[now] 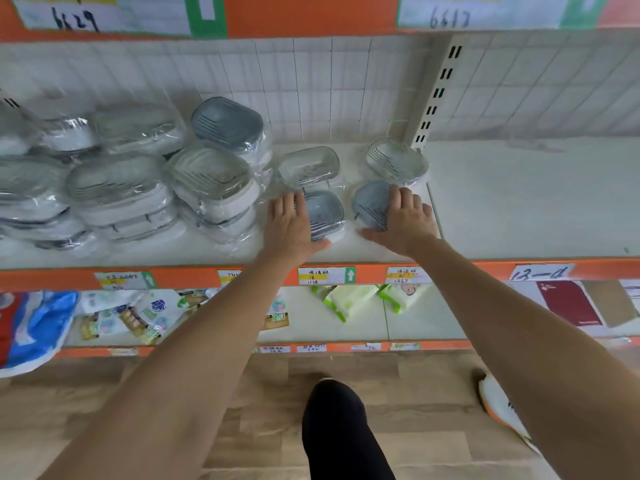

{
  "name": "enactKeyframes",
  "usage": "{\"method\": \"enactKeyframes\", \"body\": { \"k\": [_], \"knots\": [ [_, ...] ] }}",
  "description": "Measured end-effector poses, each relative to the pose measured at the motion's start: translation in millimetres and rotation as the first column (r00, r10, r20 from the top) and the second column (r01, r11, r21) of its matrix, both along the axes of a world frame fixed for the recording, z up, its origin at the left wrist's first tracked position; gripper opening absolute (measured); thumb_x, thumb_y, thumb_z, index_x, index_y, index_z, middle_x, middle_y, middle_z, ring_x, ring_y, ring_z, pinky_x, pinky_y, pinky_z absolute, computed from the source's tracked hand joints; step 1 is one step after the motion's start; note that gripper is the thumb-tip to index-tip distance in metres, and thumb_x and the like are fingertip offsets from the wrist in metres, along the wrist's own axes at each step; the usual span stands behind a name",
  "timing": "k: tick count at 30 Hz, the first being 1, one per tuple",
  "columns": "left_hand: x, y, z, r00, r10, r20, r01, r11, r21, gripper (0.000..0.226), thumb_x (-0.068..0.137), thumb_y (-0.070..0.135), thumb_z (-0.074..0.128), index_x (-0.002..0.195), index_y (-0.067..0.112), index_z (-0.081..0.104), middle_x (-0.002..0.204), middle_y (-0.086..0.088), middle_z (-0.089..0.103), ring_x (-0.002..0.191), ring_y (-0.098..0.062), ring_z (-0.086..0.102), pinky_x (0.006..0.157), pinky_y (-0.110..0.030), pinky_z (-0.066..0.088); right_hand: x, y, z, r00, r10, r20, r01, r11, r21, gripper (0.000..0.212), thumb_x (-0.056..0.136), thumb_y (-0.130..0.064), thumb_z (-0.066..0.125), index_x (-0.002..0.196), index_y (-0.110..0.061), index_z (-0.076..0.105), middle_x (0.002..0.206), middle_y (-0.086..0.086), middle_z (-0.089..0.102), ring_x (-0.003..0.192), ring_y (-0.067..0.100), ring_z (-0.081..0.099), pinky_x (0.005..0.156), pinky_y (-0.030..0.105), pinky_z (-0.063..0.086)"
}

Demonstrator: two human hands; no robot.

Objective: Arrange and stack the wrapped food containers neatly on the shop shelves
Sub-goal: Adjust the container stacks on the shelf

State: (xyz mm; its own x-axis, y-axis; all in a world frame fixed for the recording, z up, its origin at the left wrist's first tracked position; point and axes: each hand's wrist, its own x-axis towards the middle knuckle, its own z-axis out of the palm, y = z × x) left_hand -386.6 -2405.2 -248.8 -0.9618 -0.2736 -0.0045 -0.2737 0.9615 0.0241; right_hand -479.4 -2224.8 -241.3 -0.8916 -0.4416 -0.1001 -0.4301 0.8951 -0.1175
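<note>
Several plastic-wrapped food containers lie on a white shelf (346,251). Two grey-lidded ones sit near the front: one (325,211) under my left hand (289,223), the other (372,202) under my right hand (405,220). Both hands lie flat with straight fingers on the lids. Behind them sit a clear-lidded container (310,166) and another clear-lidded one (396,161). To the left stand uneven stacks of wrapped containers (214,181), topped by a grey-lidded one (228,123).
A slotted upright post (434,98) divides the shelf; the bay to its right (526,199) is bare. An orange edge strip with price labels (325,275) runs along the front. Below, a lower shelf holds tissue packs (349,299). My leg (339,431) stands on a wood floor.
</note>
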Motion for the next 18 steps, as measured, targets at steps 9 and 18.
{"method": "enactKeyframes", "body": {
  "k": [9, 18],
  "knots": [
    [44.3, 19.5, 44.4, 0.97, -0.235, 0.062, 0.235, 0.972, 0.013, 0.051, 0.092, 0.035, 0.053, 0.131, 0.005, 0.04, 0.133, -0.01, 0.038, 0.126, -0.026, 0.034, 0.103, -0.034, 0.032, 60.7, 6.1, 39.0, 0.982, 0.181, -0.047, -0.176, 0.98, 0.095, 0.059, 0.088, -0.043, 0.056, 0.134, -0.012, 0.037, 0.135, 0.005, 0.043, 0.128, 0.023, 0.036, 0.105, 0.041, 0.023],
    [171.3, -10.2, 134.0, 0.929, -0.212, 0.304, 0.162, 0.97, 0.183, 0.026, 0.089, 0.012, 0.052, 0.112, 0.007, 0.062, 0.12, -0.01, 0.056, 0.116, -0.027, 0.051, 0.092, -0.034, 0.044, 168.8, 8.1, 118.5, 0.932, 0.287, 0.222, -0.306, 0.95, 0.056, 0.045, 0.089, -0.022, 0.054, 0.13, -0.007, 0.043, 0.128, 0.012, 0.05, 0.122, 0.029, 0.043, 0.094, 0.037, 0.04]
  ]
}}
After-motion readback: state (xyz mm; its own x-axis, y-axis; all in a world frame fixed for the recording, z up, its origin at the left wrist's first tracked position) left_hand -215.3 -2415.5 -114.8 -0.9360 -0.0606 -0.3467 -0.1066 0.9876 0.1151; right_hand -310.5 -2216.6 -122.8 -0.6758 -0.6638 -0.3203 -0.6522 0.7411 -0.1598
